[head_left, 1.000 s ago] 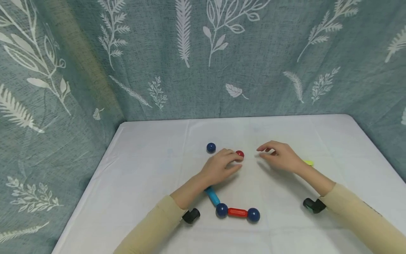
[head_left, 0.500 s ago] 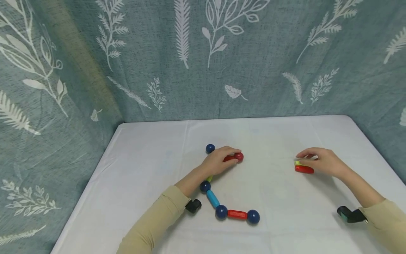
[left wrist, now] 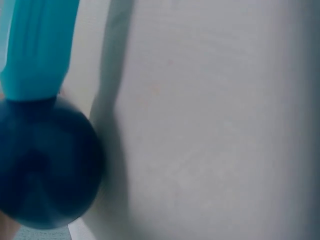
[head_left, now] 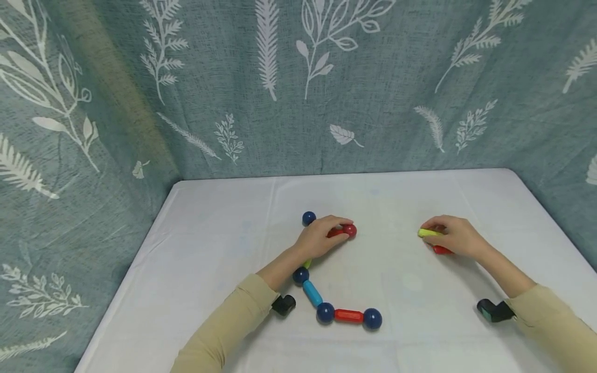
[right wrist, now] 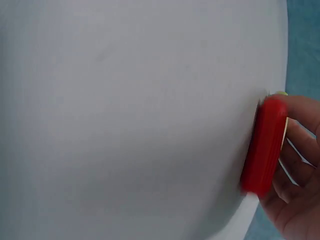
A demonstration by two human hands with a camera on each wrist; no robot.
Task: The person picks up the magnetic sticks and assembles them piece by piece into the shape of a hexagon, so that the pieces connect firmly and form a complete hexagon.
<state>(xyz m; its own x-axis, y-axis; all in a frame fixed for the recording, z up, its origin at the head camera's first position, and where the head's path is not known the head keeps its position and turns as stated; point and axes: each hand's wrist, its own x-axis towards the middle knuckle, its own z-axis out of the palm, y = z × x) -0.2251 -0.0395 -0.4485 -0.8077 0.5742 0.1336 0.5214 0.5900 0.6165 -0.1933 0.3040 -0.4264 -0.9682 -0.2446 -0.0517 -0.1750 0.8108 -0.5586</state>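
My left hand (head_left: 318,239) pinches a glossy red ball (head_left: 349,231) between thumb and fingertips. A red magnetic rod (head_left: 335,233) meets this ball, partly hidden under the fingers. My right hand (head_left: 453,237) pinches a yellow-green rod (head_left: 429,233) at the right. Close below that rod is another red rod (head_left: 442,250), partly covered by the hand; in the right wrist view this red rod (right wrist: 265,147) appears beside the thumb. From under my left wrist runs a chain: yellow-green rod (head_left: 307,263), blue ball (head_left: 300,275), light blue rod (head_left: 312,293), blue ball (head_left: 325,313), red rod (head_left: 349,316), blue ball (head_left: 372,318).
One more blue ball (head_left: 309,218) sits just behind my left hand. White cloth covers the table (head_left: 224,233), and a teal leaf-patterned curtain (head_left: 396,103) hangs behind and at the left. Black wrist cameras (head_left: 283,305) are strapped under both forearms.
The right hand went right to the loose rods, then drew slightly back left with the yellow-green rod. The left hand has shifted slightly left, staying at the red ball.
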